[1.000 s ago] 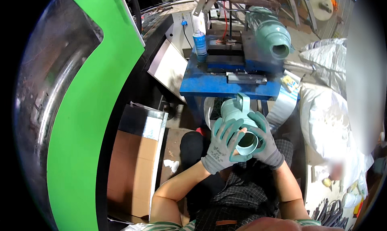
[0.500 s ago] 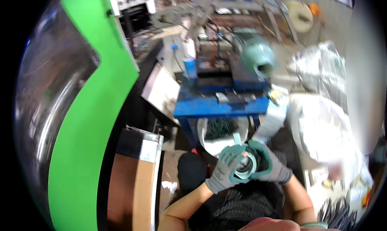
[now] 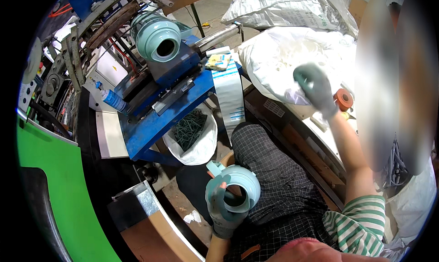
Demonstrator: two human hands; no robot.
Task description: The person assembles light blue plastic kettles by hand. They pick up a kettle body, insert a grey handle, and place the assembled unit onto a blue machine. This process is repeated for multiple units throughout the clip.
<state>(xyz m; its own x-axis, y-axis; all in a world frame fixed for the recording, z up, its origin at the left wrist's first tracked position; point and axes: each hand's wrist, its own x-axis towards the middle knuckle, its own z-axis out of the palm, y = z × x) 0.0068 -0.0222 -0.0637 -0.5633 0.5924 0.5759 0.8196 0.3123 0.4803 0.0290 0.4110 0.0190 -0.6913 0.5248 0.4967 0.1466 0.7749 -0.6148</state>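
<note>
My left hand (image 3: 223, 209), in a grey and green glove, is closed on a light teal plastic jug (image 3: 249, 182) held over my lap. The jug's round opening faces up toward me, and a flat handle-like piece sticks out at its upper left. Farther right, my gloved right hand (image 3: 316, 89) is raised at the near edge of a large white bag (image 3: 260, 72) of white pieces. Motion smears its fingers, so I cannot tell whether it holds anything.
A similar teal jug (image 3: 157, 40) lies on a machine at the blue bench (image 3: 137, 141). Below stands a white sack (image 3: 199, 154) of dark green strips. An orange-brown tape roll (image 3: 344, 100) is beside my right wrist. An open cardboard box (image 3: 151, 237) sits at lower left.
My right hand has left the jug and moved right, to the white bag. The left hand keeps the jug, now lower and tilted. The view has turned to the right.
</note>
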